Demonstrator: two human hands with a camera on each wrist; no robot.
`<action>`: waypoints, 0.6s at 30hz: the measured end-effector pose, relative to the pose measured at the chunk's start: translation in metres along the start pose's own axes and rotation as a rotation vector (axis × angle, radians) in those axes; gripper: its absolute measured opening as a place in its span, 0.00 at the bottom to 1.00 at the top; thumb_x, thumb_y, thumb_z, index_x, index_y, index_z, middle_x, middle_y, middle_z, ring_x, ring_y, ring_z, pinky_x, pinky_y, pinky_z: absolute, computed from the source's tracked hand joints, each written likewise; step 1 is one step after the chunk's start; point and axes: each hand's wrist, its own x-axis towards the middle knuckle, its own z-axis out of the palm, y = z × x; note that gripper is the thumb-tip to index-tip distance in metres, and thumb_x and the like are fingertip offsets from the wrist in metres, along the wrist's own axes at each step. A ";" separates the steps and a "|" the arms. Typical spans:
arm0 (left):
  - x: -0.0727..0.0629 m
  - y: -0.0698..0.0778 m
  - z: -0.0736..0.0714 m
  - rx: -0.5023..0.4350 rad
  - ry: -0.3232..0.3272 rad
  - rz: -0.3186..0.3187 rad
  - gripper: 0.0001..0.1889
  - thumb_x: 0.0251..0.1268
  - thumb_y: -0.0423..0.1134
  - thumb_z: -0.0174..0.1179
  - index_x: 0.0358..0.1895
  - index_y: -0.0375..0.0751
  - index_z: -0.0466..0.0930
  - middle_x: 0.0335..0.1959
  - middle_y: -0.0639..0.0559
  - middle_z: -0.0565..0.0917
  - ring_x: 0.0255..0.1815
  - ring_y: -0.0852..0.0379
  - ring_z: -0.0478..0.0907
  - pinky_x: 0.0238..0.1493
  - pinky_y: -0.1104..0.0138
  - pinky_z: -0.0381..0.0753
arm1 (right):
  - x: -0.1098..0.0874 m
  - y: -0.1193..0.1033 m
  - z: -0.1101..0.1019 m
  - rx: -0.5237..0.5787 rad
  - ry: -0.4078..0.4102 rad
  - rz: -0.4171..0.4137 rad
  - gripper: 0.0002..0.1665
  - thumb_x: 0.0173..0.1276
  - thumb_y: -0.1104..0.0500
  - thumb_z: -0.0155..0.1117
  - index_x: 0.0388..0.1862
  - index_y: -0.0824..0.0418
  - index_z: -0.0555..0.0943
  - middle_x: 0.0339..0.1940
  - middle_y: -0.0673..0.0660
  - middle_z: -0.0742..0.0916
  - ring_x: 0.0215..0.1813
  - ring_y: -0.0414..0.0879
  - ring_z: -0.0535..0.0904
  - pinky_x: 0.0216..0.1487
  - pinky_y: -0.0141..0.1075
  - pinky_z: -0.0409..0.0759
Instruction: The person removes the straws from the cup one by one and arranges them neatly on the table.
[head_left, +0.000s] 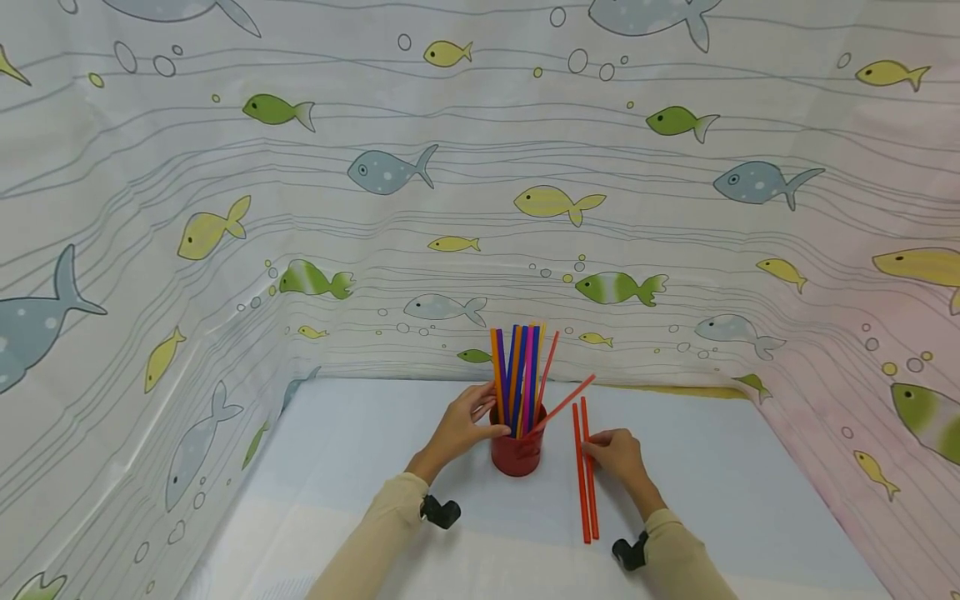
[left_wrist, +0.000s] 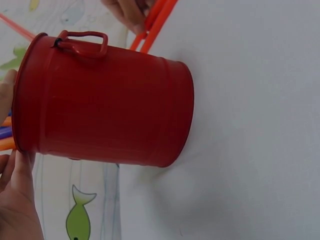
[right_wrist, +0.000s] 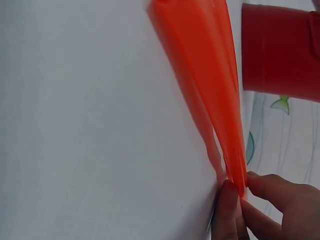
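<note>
A small red metal bucket (head_left: pixel 517 458) with a wire-like handle stands upright, full of several straws (head_left: pixel 517 375) in orange, blue, purple and pink. Two red ones lean out to its right. My left hand (head_left: pixel 467 423) grips the bucket at its rim, thumb on the near side and fingers round the far left. To the right of the bucket, two long red straws (head_left: pixel 581 483) run side by side over the white surface. My right hand (head_left: pixel 621 454) pinches these between thumb and fingers near their middle; in the right wrist view the straws (right_wrist: pixel 210 75) extend from the fingertips.
A white tabletop (head_left: pixel 405 533) lies under everything. Fish-patterned cloth (head_left: pixel 487 150) rises behind it and along both sides. Black wrist cameras (head_left: pixel 441 512) sit at both cuffs.
</note>
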 end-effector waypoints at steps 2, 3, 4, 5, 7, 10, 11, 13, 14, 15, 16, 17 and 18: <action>0.000 0.000 0.000 -0.001 0.002 0.000 0.46 0.49 0.41 0.76 0.73 0.39 0.62 0.61 0.47 0.72 0.66 0.51 0.71 0.64 0.54 0.71 | 0.000 -0.001 0.000 -0.003 0.003 -0.009 0.14 0.60 0.61 0.72 0.37 0.73 0.86 0.25 0.56 0.87 0.24 0.43 0.81 0.24 0.34 0.81; 0.000 0.000 0.000 -0.001 0.002 0.000 0.46 0.49 0.41 0.76 0.73 0.39 0.62 0.61 0.47 0.72 0.66 0.51 0.71 0.64 0.55 0.71 | 0.000 -0.002 0.000 -0.006 0.005 -0.012 0.14 0.60 0.61 0.72 0.37 0.73 0.86 0.25 0.56 0.87 0.24 0.43 0.81 0.24 0.34 0.81; 0.000 0.000 0.000 -0.002 0.002 0.000 0.46 0.49 0.41 0.76 0.73 0.39 0.62 0.61 0.47 0.72 0.66 0.51 0.71 0.65 0.55 0.71 | -0.001 -0.002 0.001 -0.009 0.008 -0.013 0.13 0.59 0.62 0.72 0.37 0.73 0.86 0.25 0.56 0.87 0.24 0.43 0.81 0.24 0.34 0.81; 0.000 0.000 0.000 -0.003 0.003 0.001 0.46 0.49 0.41 0.76 0.73 0.39 0.62 0.61 0.47 0.72 0.66 0.51 0.71 0.65 0.55 0.71 | -0.001 -0.003 0.001 -0.010 0.009 -0.013 0.13 0.59 0.62 0.72 0.37 0.73 0.86 0.25 0.56 0.87 0.24 0.43 0.81 0.24 0.34 0.81; 0.000 0.000 0.000 -0.003 0.001 0.004 0.46 0.49 0.42 0.75 0.73 0.39 0.62 0.62 0.47 0.72 0.66 0.51 0.71 0.64 0.56 0.71 | -0.001 -0.004 0.001 -0.009 0.009 -0.010 0.13 0.60 0.61 0.72 0.37 0.73 0.86 0.25 0.56 0.87 0.24 0.43 0.81 0.24 0.34 0.81; 0.000 0.000 0.000 0.001 -0.001 0.007 0.47 0.49 0.43 0.76 0.73 0.38 0.62 0.61 0.47 0.72 0.66 0.52 0.71 0.64 0.58 0.72 | -0.002 -0.004 0.002 0.016 0.006 0.013 0.13 0.60 0.61 0.72 0.37 0.73 0.85 0.24 0.56 0.87 0.25 0.45 0.82 0.25 0.34 0.83; 0.000 0.000 0.000 0.002 0.000 0.008 0.47 0.49 0.43 0.76 0.73 0.38 0.62 0.61 0.47 0.72 0.65 0.52 0.71 0.64 0.58 0.72 | -0.002 -0.004 0.003 0.027 0.006 0.022 0.13 0.60 0.61 0.72 0.38 0.73 0.85 0.24 0.56 0.86 0.25 0.45 0.83 0.26 0.34 0.83; 0.000 0.000 0.000 0.002 0.002 0.009 0.47 0.49 0.43 0.76 0.73 0.38 0.62 0.61 0.48 0.72 0.65 0.52 0.71 0.64 0.58 0.72 | -0.003 -0.005 0.003 0.041 0.007 0.029 0.14 0.61 0.61 0.72 0.38 0.73 0.85 0.24 0.56 0.86 0.25 0.46 0.83 0.26 0.35 0.83; -0.001 0.000 0.000 0.000 0.003 0.010 0.47 0.49 0.43 0.76 0.73 0.38 0.62 0.61 0.48 0.72 0.65 0.52 0.71 0.64 0.58 0.72 | -0.003 -0.005 0.003 0.041 0.008 0.030 0.14 0.61 0.61 0.72 0.38 0.73 0.85 0.24 0.56 0.86 0.25 0.45 0.83 0.26 0.35 0.83; -0.001 0.000 0.000 0.000 0.003 0.010 0.47 0.49 0.43 0.76 0.73 0.38 0.62 0.61 0.48 0.72 0.65 0.52 0.71 0.64 0.58 0.72 | -0.003 -0.004 0.003 0.037 0.007 0.028 0.14 0.61 0.61 0.72 0.38 0.73 0.85 0.24 0.56 0.86 0.25 0.45 0.83 0.26 0.35 0.83; -0.001 0.000 0.000 0.001 0.004 0.012 0.47 0.49 0.43 0.76 0.73 0.38 0.62 0.61 0.48 0.72 0.65 0.52 0.71 0.64 0.58 0.72 | -0.003 -0.005 0.003 0.035 0.006 0.027 0.14 0.61 0.61 0.71 0.38 0.72 0.85 0.23 0.55 0.86 0.25 0.45 0.83 0.26 0.34 0.83; -0.001 0.000 0.000 0.003 0.004 0.012 0.47 0.49 0.43 0.76 0.73 0.38 0.62 0.61 0.47 0.72 0.65 0.52 0.71 0.64 0.58 0.72 | -0.003 -0.005 0.003 0.032 0.006 0.025 0.14 0.61 0.60 0.71 0.38 0.72 0.85 0.23 0.55 0.86 0.25 0.45 0.83 0.26 0.34 0.83; 0.000 0.000 0.000 0.005 0.004 0.014 0.47 0.49 0.43 0.75 0.73 0.39 0.61 0.61 0.47 0.72 0.65 0.52 0.71 0.64 0.58 0.72 | -0.003 -0.006 0.002 0.029 0.007 0.021 0.14 0.61 0.60 0.71 0.39 0.72 0.85 0.23 0.54 0.86 0.25 0.45 0.82 0.26 0.34 0.82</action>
